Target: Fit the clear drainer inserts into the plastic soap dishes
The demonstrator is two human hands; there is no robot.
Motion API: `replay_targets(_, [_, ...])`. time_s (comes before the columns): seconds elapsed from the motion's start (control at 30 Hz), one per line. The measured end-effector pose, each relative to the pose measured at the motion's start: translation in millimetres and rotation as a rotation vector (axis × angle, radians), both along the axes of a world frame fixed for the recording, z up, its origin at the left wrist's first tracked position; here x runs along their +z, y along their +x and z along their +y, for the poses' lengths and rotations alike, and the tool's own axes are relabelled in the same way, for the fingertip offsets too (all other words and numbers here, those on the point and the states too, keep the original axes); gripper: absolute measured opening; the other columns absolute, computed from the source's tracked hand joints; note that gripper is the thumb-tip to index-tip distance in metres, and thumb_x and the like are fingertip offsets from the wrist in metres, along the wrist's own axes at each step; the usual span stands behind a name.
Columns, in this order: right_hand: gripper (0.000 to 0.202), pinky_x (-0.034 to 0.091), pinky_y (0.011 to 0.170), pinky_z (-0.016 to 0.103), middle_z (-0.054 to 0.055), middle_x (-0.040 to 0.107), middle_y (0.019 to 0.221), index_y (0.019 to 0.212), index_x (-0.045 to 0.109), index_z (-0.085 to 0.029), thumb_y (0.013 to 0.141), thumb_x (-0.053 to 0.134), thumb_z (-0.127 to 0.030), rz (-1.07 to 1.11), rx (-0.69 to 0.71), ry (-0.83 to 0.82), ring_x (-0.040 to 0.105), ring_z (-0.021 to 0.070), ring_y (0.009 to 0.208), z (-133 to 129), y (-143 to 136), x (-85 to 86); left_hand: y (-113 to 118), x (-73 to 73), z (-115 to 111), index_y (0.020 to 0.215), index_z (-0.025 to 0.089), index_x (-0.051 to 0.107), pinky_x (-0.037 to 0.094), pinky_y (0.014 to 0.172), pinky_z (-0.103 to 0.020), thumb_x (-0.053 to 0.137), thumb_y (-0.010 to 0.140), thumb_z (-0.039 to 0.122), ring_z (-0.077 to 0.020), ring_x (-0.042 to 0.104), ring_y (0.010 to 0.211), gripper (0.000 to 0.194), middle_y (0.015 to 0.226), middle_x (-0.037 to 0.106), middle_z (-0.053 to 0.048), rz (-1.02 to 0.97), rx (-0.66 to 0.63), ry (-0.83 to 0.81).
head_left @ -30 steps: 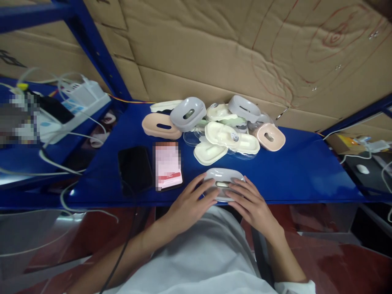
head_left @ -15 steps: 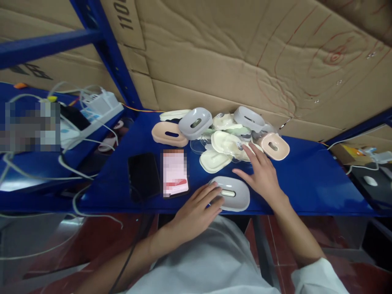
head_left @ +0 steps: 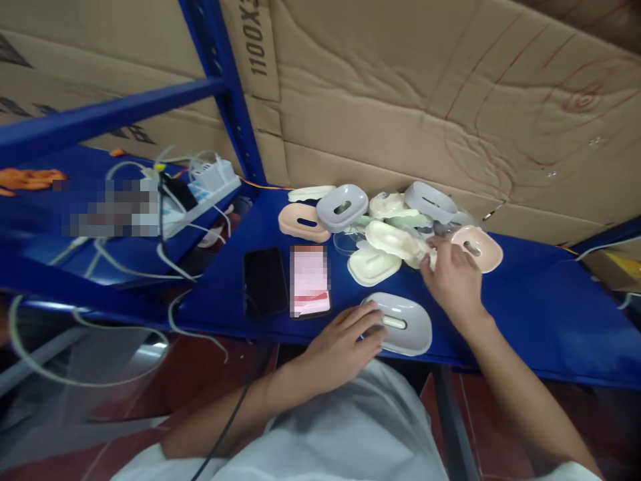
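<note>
A grey oval soap dish with a pale bar in its slot lies near the table's front edge. My left hand rests on its left end, fingers stretched and slightly spread. Further back, my right hand has its fingers bent together at the right side of a pile of soap dish parts. A cream tray and clear plastic pieces lie by its fingertips; what sits between them is hidden. Left of these lies another cream tray. A pink soap dish is just beyond the right hand.
Another grey dish and a peach dish lie at the back left. A black phone and a lit phone lie left of my left hand. Cardboard walls the back; cables and a power strip are at far left.
My right hand has moved from hovering spread above the pile into it, and its fingers have drawn together. My left hand stays on the grey dish. The whole view has shifted.
</note>
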State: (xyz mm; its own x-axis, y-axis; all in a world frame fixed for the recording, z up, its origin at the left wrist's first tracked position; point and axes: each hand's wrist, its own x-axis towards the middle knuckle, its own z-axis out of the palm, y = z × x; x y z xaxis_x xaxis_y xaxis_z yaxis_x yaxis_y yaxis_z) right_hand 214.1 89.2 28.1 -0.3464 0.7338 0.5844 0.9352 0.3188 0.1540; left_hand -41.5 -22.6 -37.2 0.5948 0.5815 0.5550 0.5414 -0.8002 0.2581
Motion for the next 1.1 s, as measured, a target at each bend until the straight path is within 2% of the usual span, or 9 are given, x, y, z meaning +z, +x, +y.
replay_targets(0.2, [0.038, 0.053, 0.089, 0.048, 0.017, 0.075, 0.112, 0.131, 0.073, -0.021, 0.104, 0.046, -0.022, 0.076, 0.020, 0.170, 0.069, 0.0330, 0.101, 3, 37, -4.8, 0, -1.5, 1, 0.129, 0.017, 0.067, 0.049, 0.123, -0.041, 0.060, 0.107, 0.027, -0.0248, 0.052, 0.149, 0.025, 0.140, 0.067, -0.012, 0.016, 0.000, 0.018])
replay_targets(0.33, [0.028, 0.049, 0.099, 0.056, 0.014, 0.077, 0.109, 0.122, 0.078, -0.026, 0.102, 0.059, -0.029, 0.217, 0.009, 0.280, 0.071, 0.0348, 0.101, -34, 57, -7.5, 0, 0.1, 1, 0.129, 0.016, 0.067, 0.048, 0.124, -0.042, 0.059, 0.108, 0.028, -0.0259, 0.053, 0.148, 0.025, 0.141, 0.068, -0.011, 0.023, -0.002, 0.002])
replay_targets(0.43, [0.026, 0.054, 0.097, 0.056, 0.009, 0.078, 0.105, 0.122, 0.078, -0.029, 0.100, 0.065, -0.026, 0.466, 0.140, 0.271, 0.074, 0.0334, 0.100, -75, 56, -22.9, 0, 1.0, 0, 0.136, 0.016, 0.063, 0.051, 0.122, -0.043, 0.059, 0.108, 0.027, -0.0276, 0.054, 0.148, 0.031, 0.147, 0.064, -0.014, 0.012, 0.008, -0.004])
replay_targets(0.6, [0.035, 0.060, 0.095, 0.053, 0.010, 0.076, 0.124, 0.130, 0.075, -0.031, 0.101, 0.059, -0.020, 0.615, 0.347, 0.047, 0.073, 0.0331, 0.114, -123, 40, -53.3, 1, -1.3, -5, 0.161, 0.023, 0.041, 0.061, 0.109, -0.043, 0.064, 0.105, 0.030, -0.0331, 0.054, 0.149, 0.060, 0.173, 0.031, -0.021, -0.045, 0.118, -0.102])
replay_targets(0.7, [0.035, 0.059, 0.103, 0.054, 0.011, 0.073, 0.135, 0.133, 0.070, -0.030, 0.101, 0.062, -0.019, 0.577, 0.443, -0.189, 0.069, 0.0324, 0.125, -127, 34, -58.6, 0, -3.9, -5, 0.168, 0.027, 0.027, 0.061, 0.109, -0.045, 0.066, 0.104, 0.029, -0.0337, 0.052, 0.151, 0.076, 0.178, 0.019, -0.021, -0.111, 0.103, -0.171])
replay_targets(0.8, [0.039, 0.053, 0.114, 0.056, 0.010, 0.070, 0.143, 0.133, 0.069, -0.030, 0.095, 0.077, -0.030, 0.504, 0.506, -0.362, 0.062, 0.0331, 0.137, -122, 31, -55.4, -3, -5.4, -4, 0.171, 0.031, 0.019, 0.057, 0.114, -0.049, 0.070, 0.101, 0.027, -0.0346, 0.049, 0.153, 0.086, 0.179, 0.013, -0.020, -0.168, 0.074, -0.245])
replay_targets(0.93, [0.048, 0.046, 0.122, 0.057, 0.011, 0.062, 0.155, 0.138, 0.066, -0.030, 0.094, 0.079, -0.041, 0.445, 0.559, -0.535, 0.052, 0.0334, 0.150, -120, 30, -45.4, -7, -5.9, -2, 0.172, 0.036, 0.014, 0.052, 0.120, -0.048, 0.071, 0.101, 0.029, -0.0311, 0.045, 0.155, 0.091, 0.176, 0.030, -0.015, -0.177, 0.041, -0.354])
replay_targets(1.03, [0.029, 0.034, 0.127, 0.063, 0.006, 0.062, 0.155, 0.129, 0.071, -0.032, 0.100, 0.069, -0.027, 0.420, 0.572, -0.563, 0.047, 0.0322, 0.154, -122, 32, -36.7, -7, -5.1, -1, 0.171, 0.036, 0.014, 0.048, 0.124, -0.045, 0.070, 0.102, 0.030, -0.0274, 0.044, 0.156, 0.090, 0.172, 0.039, -0.012, -0.181, 0.030, -0.373])
replay_targets(1.1, [0.028, 0.029, 0.129, 0.065, 0.003, 0.065, 0.152, 0.119, 0.075, -0.033, 0.100, 0.063, -0.017, 0.425, 0.594, -0.581, 0.046, 0.0315, 0.154, -123, 33, -33.5, -7, -4.0, 0, 0.171, 0.035, 0.016, 0.047, 0.124, -0.043, 0.070, 0.102, 0.030, -0.0265, 0.043, 0.157, 0.087, 0.172, 0.039, -0.012, -0.183, 0.027, -0.372])
